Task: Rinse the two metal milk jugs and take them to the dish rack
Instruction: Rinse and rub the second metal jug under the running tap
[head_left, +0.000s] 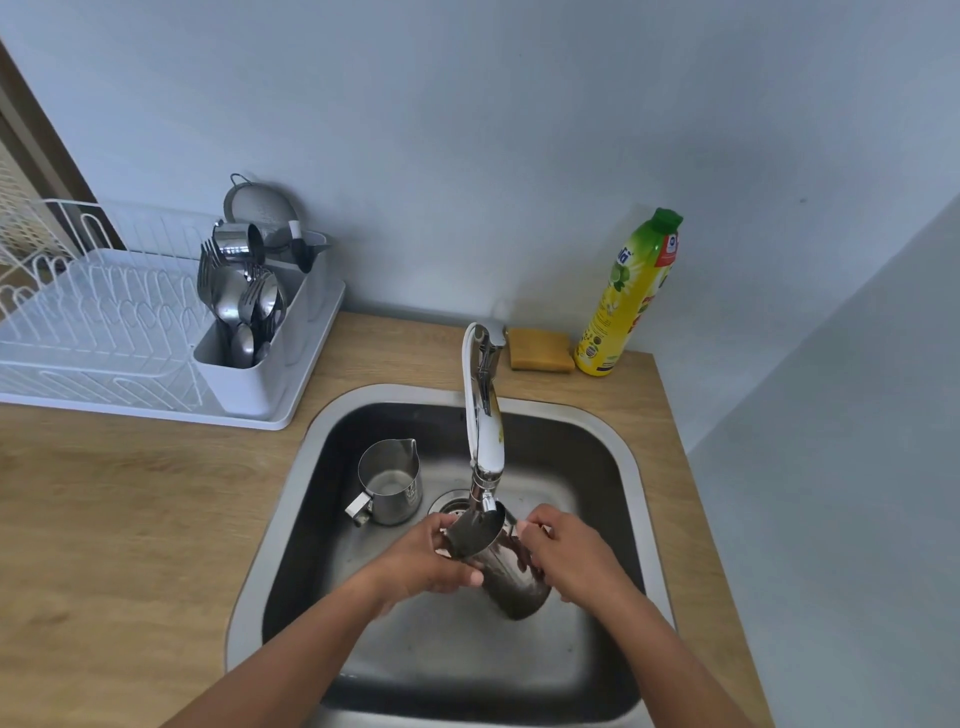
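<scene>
We hold one metal milk jug tilted under the tap, our left hand curled round its body and our right hand gripping its far side. Wet steel is probably rigid, light and slippery, so the handle looks the safest hold. The second jug stands upright at the left of the sink.

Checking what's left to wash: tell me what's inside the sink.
Upright milk jug beside the drain; left hand and right hand hold a tilted jug under the tap, partly hiding the drain.
</scene>
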